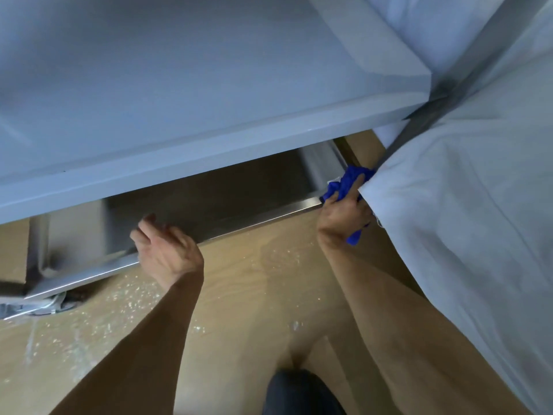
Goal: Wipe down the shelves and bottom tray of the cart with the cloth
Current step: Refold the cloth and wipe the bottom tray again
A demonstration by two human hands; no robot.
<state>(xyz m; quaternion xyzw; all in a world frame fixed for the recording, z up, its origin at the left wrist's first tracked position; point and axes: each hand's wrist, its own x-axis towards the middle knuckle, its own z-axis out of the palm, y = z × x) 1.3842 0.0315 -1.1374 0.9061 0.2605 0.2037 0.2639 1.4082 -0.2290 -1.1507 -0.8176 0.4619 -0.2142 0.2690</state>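
We see the blue cloth (344, 187) bunched at the right end of the cart's bottom tray (257, 218), at about three o'clock from the frame's middle, pressed against the corner where the tray's steel front rim meets its right side wall. A tail of the cloth hangs out below the wrist. Our right hand (341, 217) is closed around it, the fingers wrapped into the folds and one finger stretched up along the fabric toward one o'clock. Just beside the hand, at its three o'clock, a white cloth bag (460, 235) hangs from the cart and partly covers the cloth and the knuckles.

Moving toward nine o'clock along the rim, our left hand (167, 250) rests on the tray's front edge, fingers loosely curled over the metal lip and slightly apart, holding nothing else. The two hands are well apart along the same rim.

Above both, toward twelve o'clock, the pale grey shelf (179, 100) overhangs the tray and shades its interior. A grey upright post (431, 115) runs diagonally past the shelf's right corner. At eight o'clock a caster wheel (51, 304) sits under the tray's left corner. The tan floor (254, 280) below shows glints of light, whether wet or shiny we cannot tell.
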